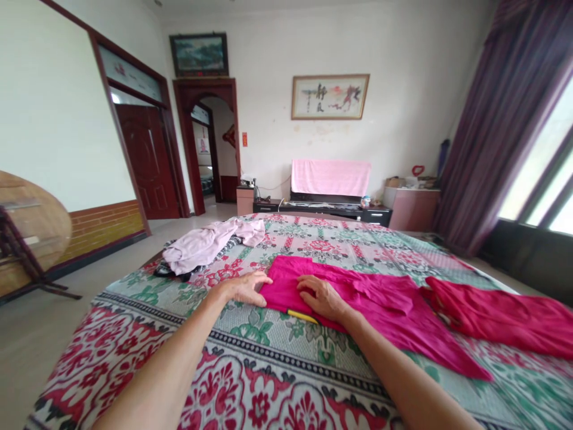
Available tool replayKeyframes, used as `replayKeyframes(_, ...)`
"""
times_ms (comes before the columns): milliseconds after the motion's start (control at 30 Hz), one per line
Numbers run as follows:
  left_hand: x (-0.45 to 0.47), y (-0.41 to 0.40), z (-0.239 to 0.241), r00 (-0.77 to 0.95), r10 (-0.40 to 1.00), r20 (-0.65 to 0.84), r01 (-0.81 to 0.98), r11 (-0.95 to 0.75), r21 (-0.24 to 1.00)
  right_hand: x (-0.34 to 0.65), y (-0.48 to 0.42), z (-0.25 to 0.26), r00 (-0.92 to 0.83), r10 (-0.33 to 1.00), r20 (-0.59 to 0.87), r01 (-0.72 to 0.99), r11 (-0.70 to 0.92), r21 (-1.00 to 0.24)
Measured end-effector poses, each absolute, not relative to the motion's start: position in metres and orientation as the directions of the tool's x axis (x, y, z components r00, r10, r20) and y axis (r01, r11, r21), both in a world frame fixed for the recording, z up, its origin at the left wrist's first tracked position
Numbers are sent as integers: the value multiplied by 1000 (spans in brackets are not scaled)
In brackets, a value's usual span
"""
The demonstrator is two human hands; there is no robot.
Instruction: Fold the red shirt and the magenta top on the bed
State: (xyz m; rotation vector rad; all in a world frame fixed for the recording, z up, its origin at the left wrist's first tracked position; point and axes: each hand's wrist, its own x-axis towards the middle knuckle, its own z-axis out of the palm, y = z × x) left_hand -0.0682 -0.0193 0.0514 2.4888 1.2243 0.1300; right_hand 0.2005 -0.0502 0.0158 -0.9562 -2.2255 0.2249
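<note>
A magenta garment [380,292] lies spread on the patterned bedspread [268,370], its left part folded into a flat, straight-edged panel. My left hand [245,288] rests at the panel's left edge, thumb and fingers apart, fingertips touching the cloth. On top of the panel lies my right hand [323,298], its fingers loosely bent and slightly spread against the fabric. A yellow strip [302,315] shows along the near edge beside my right hand; whether it belongs to the garment I cannot tell. The garment's right end tapers to a loose point.
A red garment [505,313] lies at the right. Pale pink clothing [201,245] is heaped over a black-and-white piece at the far left of the bed. Beyond stand a low black cabinet [376,216] and a screen draped with a pink cloth [331,177]. A round wooden tabletop [36,221] leans at left.
</note>
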Motion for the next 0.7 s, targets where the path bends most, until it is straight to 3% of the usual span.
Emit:
replayKeyframes(267, -61, -20, 48, 628, 778, -29, 747, -592, 302, 200, -52, 18, -498, 696, 518, 565, 713, -414)
replayKeyframes(700, -63, -23, 55, 594, 801, -73, 778, -549, 305, 202, -49, 13, -498, 678, 541, 550, 729, -408)
